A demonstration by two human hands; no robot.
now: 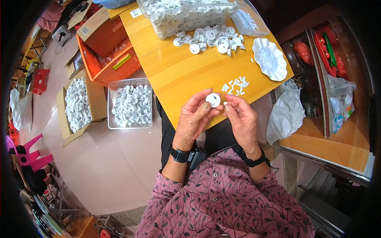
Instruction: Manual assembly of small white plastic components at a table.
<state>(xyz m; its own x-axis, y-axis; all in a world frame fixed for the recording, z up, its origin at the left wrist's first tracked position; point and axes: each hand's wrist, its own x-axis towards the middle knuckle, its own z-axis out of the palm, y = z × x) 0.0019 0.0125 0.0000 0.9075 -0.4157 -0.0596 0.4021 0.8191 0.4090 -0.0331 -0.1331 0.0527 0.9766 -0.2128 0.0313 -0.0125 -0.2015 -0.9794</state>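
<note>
Left hand [193, 116] holds a round, white plastic disc [213, 100] at its edge, pinched between the thumb and the bent fingers. The disc is above the near part of a yellow-brown wooden table [168, 67], just short of the loose pieces lying there. Its flat face, marked with a small dark rectangular slot, is turned up toward the head camera. Being round, the face has no long axis of its own; the axis through its thickness points roughly up at the viewer.

Right hand [241, 117] has thumb and forefinger pressed together on a tiny white plastic piece [225, 103], just to the right of the disc, with a narrow gap between the two. Fingertips cover most of this piece, so I cannot tell which way its long axis runs.

Beyond the hands, a scatter of small white plastic pegs [237, 84] lies on the wood, their long axes in mixed directions. Farther back and to the right stands a white dish with a scalloped rim [281, 74], holding pale, translucent bits. A loose heap of white discs [212, 38] lies before a clear plastic bin [190, 25] filled with similar parts.
</note>
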